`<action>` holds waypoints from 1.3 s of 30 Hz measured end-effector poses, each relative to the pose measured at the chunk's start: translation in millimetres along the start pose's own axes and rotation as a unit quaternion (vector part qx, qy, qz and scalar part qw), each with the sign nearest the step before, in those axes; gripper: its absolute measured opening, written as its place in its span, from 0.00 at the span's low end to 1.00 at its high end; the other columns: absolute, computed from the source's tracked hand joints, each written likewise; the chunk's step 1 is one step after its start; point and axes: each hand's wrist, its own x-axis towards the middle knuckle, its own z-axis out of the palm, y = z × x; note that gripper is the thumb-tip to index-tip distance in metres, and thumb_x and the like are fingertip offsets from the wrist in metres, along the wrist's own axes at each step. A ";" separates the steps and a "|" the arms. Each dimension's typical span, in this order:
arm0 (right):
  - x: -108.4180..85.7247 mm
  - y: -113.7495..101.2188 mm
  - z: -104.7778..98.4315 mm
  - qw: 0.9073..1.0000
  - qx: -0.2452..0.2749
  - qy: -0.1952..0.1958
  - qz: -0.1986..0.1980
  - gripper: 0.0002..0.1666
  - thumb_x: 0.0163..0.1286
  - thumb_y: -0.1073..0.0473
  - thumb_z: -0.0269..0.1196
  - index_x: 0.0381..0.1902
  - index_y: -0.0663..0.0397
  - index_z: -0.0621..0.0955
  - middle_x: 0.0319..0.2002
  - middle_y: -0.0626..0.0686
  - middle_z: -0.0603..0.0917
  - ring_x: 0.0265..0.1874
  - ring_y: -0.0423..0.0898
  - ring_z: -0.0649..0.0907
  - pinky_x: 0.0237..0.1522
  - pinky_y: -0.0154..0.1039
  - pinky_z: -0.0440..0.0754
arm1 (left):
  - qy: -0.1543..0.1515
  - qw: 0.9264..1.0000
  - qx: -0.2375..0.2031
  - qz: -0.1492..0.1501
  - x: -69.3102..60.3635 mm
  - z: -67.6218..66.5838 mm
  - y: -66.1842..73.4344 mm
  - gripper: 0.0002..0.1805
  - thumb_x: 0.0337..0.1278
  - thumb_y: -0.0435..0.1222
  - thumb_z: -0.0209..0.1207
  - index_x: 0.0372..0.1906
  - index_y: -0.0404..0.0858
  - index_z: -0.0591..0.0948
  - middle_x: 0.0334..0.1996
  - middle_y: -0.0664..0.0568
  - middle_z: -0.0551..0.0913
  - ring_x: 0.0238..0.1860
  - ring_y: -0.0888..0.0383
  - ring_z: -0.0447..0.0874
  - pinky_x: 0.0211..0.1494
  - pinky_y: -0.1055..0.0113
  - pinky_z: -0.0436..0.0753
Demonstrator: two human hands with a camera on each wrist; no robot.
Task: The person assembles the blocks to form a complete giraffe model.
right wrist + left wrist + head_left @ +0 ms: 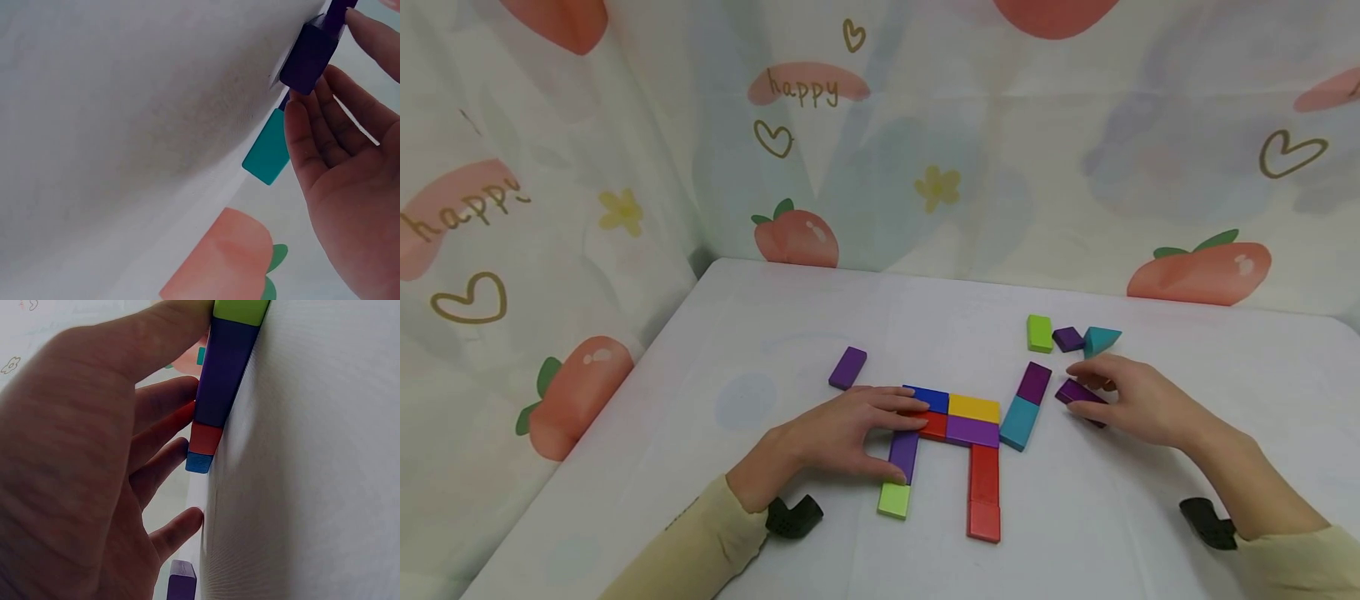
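Observation:
My left hand (850, 425) spreads over the joined blocks, fingers on the blue block (934, 400) and red block (934, 427), thumb by the purple block (903, 454) above a lime block (893, 501). In the left wrist view the fingers (164, 534) are extended and gently bent. At the right, my right hand (1138, 404) has thumb and fingers around a purple block (1072, 390), seen in the right wrist view as a dark purple block (308, 59) beside the fingers. Left of it lies a purple block (1034, 382) end to end with a teal block (1020, 422).
A yellow block (973, 407), a violet block (972, 431) and red blocks (985, 475) adjoin the left hand's group. Behind the right hand lie a lime block (1040, 333), a small purple block (1067, 338) and a teal triangle (1100, 339). One purple block (847, 367) lies back left.

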 end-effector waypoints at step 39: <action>31.5 -0.9 -20.7 0.999 -0.002 0.017 0.028 0.28 0.67 0.58 0.70 0.58 0.72 0.78 0.42 0.59 0.82 0.41 0.56 0.79 0.40 0.48 0.83 | 0.000 1.000 0.003 -0.007 0.6 0.5 -0.1 0.39 0.58 0.58 0.67 0.73 0.49 0.72 0.75 0.62 0.64 0.77 0.60 0.53 0.76 0.55 0.59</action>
